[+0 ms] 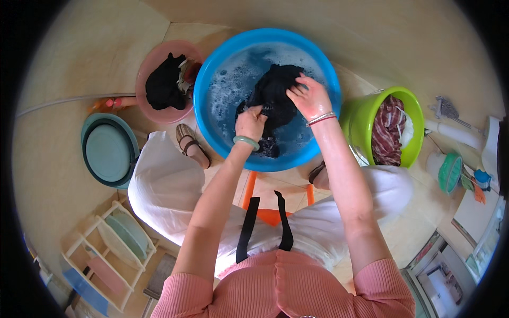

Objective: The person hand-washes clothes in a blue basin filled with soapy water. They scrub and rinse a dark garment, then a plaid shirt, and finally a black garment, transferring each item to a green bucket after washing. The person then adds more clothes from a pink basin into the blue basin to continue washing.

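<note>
Between my knees stands a large blue basin (pixel 330 77) of sudsy water, and a soaked black garment (pixel 277 93) lies bunched in it. My left hand (pixel 251 125), with a pale green bangle at the wrist, is closed on the near left part of the cloth. Red and silver bands circle the wrist of my right hand (pixel 312 99). That hand is at the garment's right edge, its fingers wet, stretched out and slightly apart, with the tips close to or touching the cloth. Part of the garment is under the water.
Left of the basin, a pink basin (pixel 142 87) holds dark and light clothes. A lime green bucket (pixel 354 124) on the right contains maroon striped cloth (pixel 388 132). Stacked basins (pixel 108 151) and a white rack (pixel 79 241) are at the left. An orange stool (pixel 269 216) is beneath me.
</note>
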### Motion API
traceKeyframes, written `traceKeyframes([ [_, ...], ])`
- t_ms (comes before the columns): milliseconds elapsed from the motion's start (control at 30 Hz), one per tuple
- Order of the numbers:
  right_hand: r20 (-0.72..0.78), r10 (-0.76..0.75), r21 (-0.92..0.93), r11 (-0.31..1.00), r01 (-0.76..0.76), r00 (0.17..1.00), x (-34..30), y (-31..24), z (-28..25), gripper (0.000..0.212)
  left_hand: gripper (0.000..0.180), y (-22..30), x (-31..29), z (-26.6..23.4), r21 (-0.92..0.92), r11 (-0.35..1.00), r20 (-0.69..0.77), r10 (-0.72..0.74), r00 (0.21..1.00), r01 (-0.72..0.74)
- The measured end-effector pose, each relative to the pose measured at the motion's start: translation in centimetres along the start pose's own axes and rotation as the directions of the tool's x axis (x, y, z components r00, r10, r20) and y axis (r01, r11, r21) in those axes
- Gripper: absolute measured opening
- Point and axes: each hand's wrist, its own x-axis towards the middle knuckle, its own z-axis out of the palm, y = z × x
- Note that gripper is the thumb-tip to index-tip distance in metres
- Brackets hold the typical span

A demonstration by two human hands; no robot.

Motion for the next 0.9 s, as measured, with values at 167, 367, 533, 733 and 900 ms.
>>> traceKeyframes([
  [167,0.508,-0.378,-0.858,-0.15,0.49,0.774,-0.8,-2.2,-2.3,0.08,0.019,5.8,-0.2,-2.4,-0.303,0.952,-0.099,0.02,0.995,-0.049],
  [367,0.445,-0.27,-0.879,0.049,0.474,0.854,-5.4,1.0,-2.2,0.111,0.017,12.6,-0.3,-6.2,-0.296,0.937,-0.138,0.15,0.979,-0.185],
  [533,0.386,-0.595,-0.846,0.077,0.528,0.705,-5.9,0.2,-2.2,0.05,0.017,13.4,0.1,-8.5,-0.322,0.913,-0.08,0.237,0.968,-0.251],
  [733,0.59,-0.463,-0.734,0.033,0.678,0.662,-7.1,-6.2,0.2,0.019,0.041,11.9,1.1,-12.5,-0.207,0.964,0.151,0.199,0.968,-0.166],
  [900,0.6,-0.458,-0.717,0.055,0.695,0.656,-5.6,-7.2,0.1,0.015,0.048,13.6,0.2,-12.1,-0.165,0.954,0.31,0.291,0.905,-0.25],
])
